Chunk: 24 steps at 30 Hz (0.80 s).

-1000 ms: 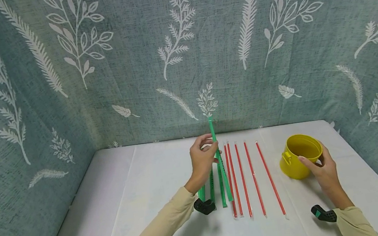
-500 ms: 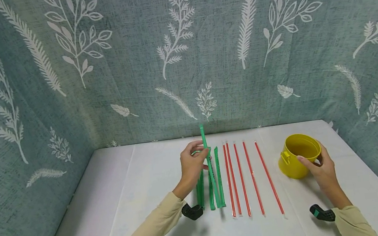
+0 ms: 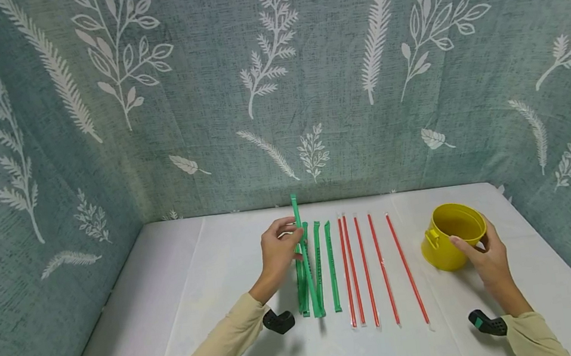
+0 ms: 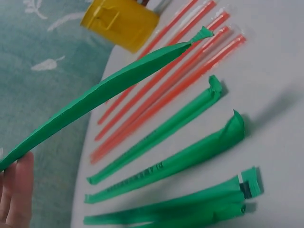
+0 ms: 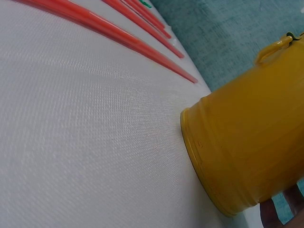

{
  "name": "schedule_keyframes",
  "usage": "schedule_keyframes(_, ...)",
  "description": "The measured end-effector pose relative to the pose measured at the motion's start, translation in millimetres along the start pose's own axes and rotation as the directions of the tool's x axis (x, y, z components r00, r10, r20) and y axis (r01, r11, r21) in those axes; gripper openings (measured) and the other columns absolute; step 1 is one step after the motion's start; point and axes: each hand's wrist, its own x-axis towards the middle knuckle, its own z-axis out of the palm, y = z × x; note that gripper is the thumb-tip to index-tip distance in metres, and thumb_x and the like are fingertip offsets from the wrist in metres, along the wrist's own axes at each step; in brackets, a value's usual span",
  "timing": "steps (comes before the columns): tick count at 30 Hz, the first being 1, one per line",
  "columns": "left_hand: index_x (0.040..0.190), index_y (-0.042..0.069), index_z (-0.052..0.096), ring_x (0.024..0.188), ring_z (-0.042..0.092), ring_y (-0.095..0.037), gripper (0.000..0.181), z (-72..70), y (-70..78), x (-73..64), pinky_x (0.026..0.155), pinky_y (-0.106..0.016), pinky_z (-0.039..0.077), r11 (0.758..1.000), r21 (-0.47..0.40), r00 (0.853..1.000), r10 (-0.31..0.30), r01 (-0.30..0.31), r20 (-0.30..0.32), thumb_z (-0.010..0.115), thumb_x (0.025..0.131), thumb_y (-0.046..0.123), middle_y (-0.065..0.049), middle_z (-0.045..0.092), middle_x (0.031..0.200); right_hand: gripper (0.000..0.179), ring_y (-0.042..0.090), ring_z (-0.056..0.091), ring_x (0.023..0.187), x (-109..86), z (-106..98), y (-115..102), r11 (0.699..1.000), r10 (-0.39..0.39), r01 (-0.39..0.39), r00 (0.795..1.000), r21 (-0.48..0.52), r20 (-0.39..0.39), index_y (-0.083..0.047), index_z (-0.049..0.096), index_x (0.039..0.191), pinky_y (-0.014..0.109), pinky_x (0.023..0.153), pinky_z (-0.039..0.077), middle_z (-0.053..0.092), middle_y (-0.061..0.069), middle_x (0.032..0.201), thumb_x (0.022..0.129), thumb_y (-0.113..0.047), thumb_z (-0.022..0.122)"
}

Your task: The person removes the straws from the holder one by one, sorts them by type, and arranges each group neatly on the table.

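Note:
My left hand (image 3: 276, 252) pinches a green paper-wrapped straw (image 4: 109, 88) near its upper part and holds it raised over the table. Under and beside it, several more green wrapped straws (image 3: 332, 268) lie side by side; the hand and the held straw partly cover some in the head view. On the right, my right hand (image 3: 488, 262) grips a small yellow bucket (image 3: 444, 250) by its side, thumb over the rim. The bucket stands upright on the table; its visible inside shows nothing. Only a few fingers (image 5: 270, 213) of that hand show in the right wrist view.
Several red straws (image 3: 366, 272) in clear wrappers lie in a row between the green straws and the bucket. A white cloth (image 3: 203, 333) covers the table. A patterned green curtain (image 3: 220, 174) rises behind it and along both sides.
My left hand has moved left with the held green straw, from beside the red straws to over the leftmost green ones. More of the green straws show now. The right hand and bucket stay put.

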Motion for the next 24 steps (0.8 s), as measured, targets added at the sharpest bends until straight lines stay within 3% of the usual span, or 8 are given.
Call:
schedule_keyframes(8, 0.120, -0.006, 0.057, 0.086, 0.058, -0.045, 0.032, -3.2, -2.4, -1.7, 0.054, -0.053, 0.056, 0.997, 0.075, 0.999, -0.025, 0.027, -0.028, 0.061, 0.089, 0.001, -0.023, 0.058, 0.102, 0.072, 0.012, 0.038, 0.120, -1.2, -0.1, -1.2, 1.000, 0.000, 0.000, 1.000, -0.008, -0.002, -0.024, 0.023, 0.151, 0.004, 0.088, 0.037, 0.037, 0.007, 0.142, 0.092, -0.026, 0.063)
schedule_keyframes(17, 0.118, -0.006, 0.058, 0.080, 0.061, -0.035, 0.031, -9.9, -10.9, 2.3, 0.056, -0.056, 0.055, 0.991, 0.117, 0.998, -0.051, 0.056, -0.043, 0.061, 0.088, 0.000, -0.023, 0.058, 0.101, 0.072, 0.014, 0.037, 0.121, -0.6, -1.2, 1.1, 1.000, 0.004, -0.004, 1.000, 0.002, -0.002, -0.024, 0.022, 0.151, 0.002, 0.086, 0.036, 0.037, 0.007, 0.142, 0.092, -0.025, 0.063)
schedule_keyframes(24, 0.122, -0.002, 0.058, 0.080, 0.062, -0.038, 0.035, -18.2, -46.8, 17.4, 0.051, -0.048, 0.057, 0.987, 0.140, 0.994, -0.075, 0.085, -0.077, 0.063, 0.088, 0.006, -0.019, 0.060, 0.102, 0.073, 0.013, 0.037, 0.121, 0.1, -0.8, 0.1, 1.000, 0.011, -0.011, 1.000, 0.010, 0.005, -0.022, 0.021, 0.151, 0.004, 0.089, 0.037, 0.035, 0.009, 0.143, 0.092, -0.023, 0.063)
